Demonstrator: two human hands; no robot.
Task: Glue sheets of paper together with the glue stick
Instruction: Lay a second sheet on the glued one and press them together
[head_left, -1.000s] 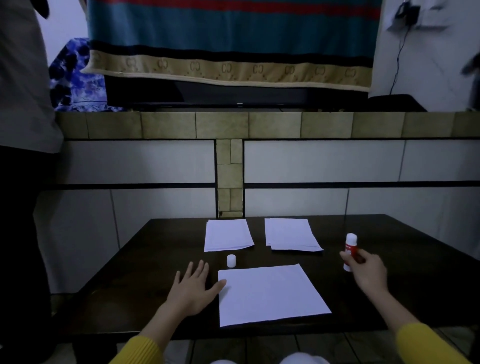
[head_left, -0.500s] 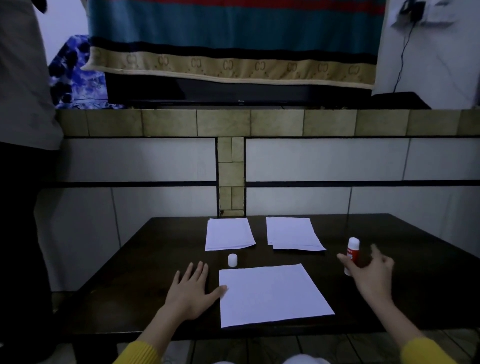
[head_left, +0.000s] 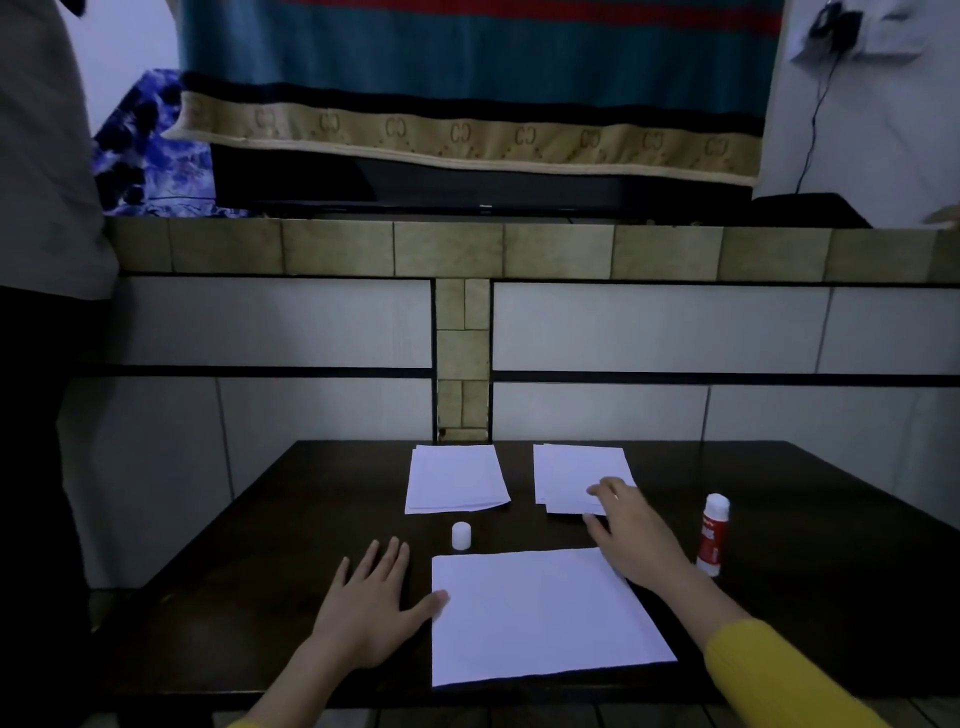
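Observation:
A large white sheet (head_left: 535, 616) lies flat near the front edge of the dark table (head_left: 291, 525). My left hand (head_left: 370, 616) rests flat on the table, fingers spread, thumb touching the sheet's left edge. Behind it lie two stacks of white paper, the left stack (head_left: 454, 478) and the right stack (head_left: 574, 475). My right hand (head_left: 631, 530) reaches over the near corner of the right stack, fingers apart, touching its top sheet. The red and white glue stick (head_left: 712, 535) stands upright and uncapped to the right of that hand. Its white cap (head_left: 461, 535) stands between the left stack and the large sheet.
A tiled wall with a ledge (head_left: 467, 249) rises right behind the table. A person (head_left: 41, 260) stands at the far left beside the table. A patterned blanket (head_left: 467, 88) hangs above the ledge.
My right hand has let go of the glue stick, left it standing on the table, and moved left onto the right paper stack. My left hand has stayed put.

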